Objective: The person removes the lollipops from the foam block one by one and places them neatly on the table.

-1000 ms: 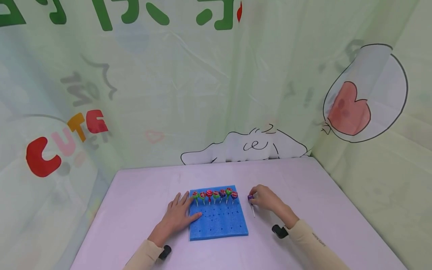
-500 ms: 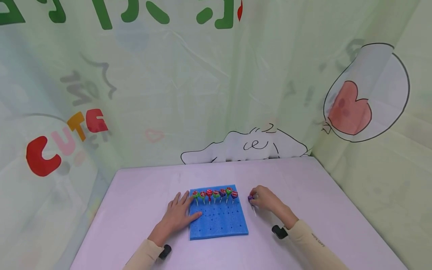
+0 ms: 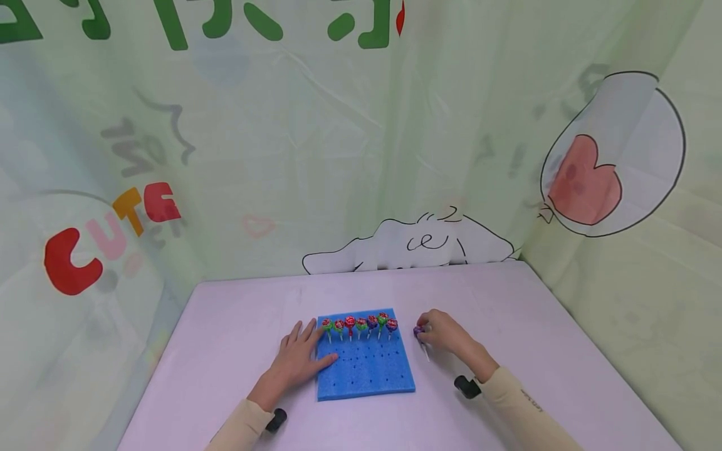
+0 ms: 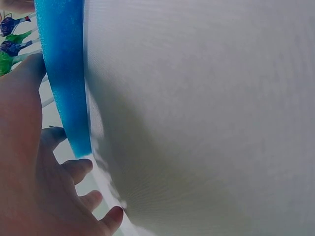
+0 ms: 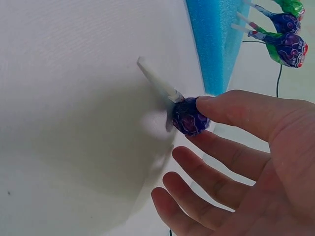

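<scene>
Between thumb and index finger my right hand [image 3: 447,332] pinches the purple-wrapped head of a lollipop [image 5: 189,117]; its white stick points back toward me, low over the table right of the foam. My left hand [image 3: 296,360] lies with spread fingers along the left edge of a blue foam board [image 3: 366,376], thumb and fingertips resting on it. Along the board's far side stands a row of several lollipops [image 3: 361,325] in red, green and purple wrappers, sticks down in the foam. Rows of small holes mark the nearer part of the board.
A pale lilac cloth covers the table [image 3: 485,300]. Behind it and on both sides hangs a light printed curtain [image 3: 338,156]. Each wrist carries a small black camera, the right one [image 3: 467,387] close above the tabletop.
The lollipop's stick end has swung slightly to the right while my right hand keeps its pinch. My left hand and the board have stayed in place.
</scene>
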### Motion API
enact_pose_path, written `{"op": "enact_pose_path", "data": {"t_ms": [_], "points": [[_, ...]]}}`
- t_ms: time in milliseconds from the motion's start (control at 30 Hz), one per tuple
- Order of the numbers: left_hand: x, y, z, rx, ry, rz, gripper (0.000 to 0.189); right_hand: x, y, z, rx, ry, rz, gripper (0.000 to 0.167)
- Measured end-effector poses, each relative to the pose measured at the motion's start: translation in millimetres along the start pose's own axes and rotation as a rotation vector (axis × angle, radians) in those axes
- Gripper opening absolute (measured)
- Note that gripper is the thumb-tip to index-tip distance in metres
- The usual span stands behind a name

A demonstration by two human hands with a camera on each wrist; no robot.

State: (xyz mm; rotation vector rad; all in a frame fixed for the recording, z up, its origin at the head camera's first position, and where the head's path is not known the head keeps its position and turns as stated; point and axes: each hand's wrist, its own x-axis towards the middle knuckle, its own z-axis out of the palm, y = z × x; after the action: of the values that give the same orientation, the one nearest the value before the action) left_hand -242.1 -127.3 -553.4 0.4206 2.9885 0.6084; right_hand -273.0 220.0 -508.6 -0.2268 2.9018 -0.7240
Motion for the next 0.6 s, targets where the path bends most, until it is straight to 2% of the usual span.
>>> {"op": "enact_pose_path", "data": {"t_ms": [433,600], "points": [[0.4,-0.5,0.4,-0.005,0.004,0.004,0.084,-4.6,-16.1,-16.1,-0.007,-0.001,-0.019,0.033],[0.6,-1.1,1.5,-0.002,0.002,0.004,0.085,-8.7,-25.7,-21.7,-0.01,0.012,-0.054,0.037]]}}
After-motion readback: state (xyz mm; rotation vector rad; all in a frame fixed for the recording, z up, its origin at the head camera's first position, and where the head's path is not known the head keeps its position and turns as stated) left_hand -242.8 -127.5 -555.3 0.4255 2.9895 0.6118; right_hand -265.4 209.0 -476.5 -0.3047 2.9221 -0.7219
